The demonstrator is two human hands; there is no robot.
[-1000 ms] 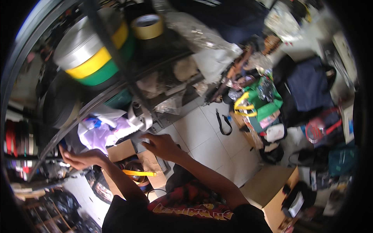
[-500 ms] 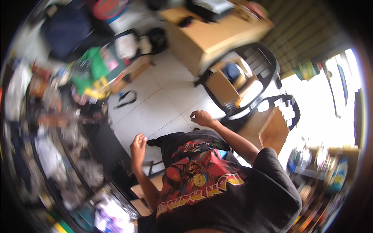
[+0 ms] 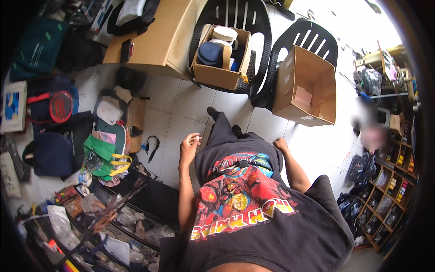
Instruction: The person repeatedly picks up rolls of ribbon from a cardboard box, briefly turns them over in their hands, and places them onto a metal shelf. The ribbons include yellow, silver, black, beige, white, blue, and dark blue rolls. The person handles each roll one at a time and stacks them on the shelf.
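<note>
My left hand (image 3: 190,147) hangs in the air in front of my left thigh, its fingers loosely bent and apart, with nothing seen in them. On the other side, my right hand (image 3: 281,144) is by my right hip; its fingers are mostly turned out of sight. The nearest thing to it is an open cardboard box (image 3: 283,95) on a black plastic chair (image 3: 327,38). Beside that, a second black chair (image 3: 259,22) bears a smaller carton (image 3: 215,78) holding a dark blue round item (image 3: 210,53) and white rolls or lids. Neither hand touches them.
A wooden desk (image 3: 172,36) with a phone (image 3: 125,51) stands ahead on the left. Bags, including a green one (image 3: 97,152), crowd the left floor near a black strap (image 3: 153,147). Shelves of bagged goods (image 3: 131,220) run lower left; a compartment shelf (image 3: 385,190) stands right.
My view has turned to the right, so the chairs and boxes now sit ahead of me. My right hand has dropped to my hip, and my left hand's fingers have bent forward.
</note>
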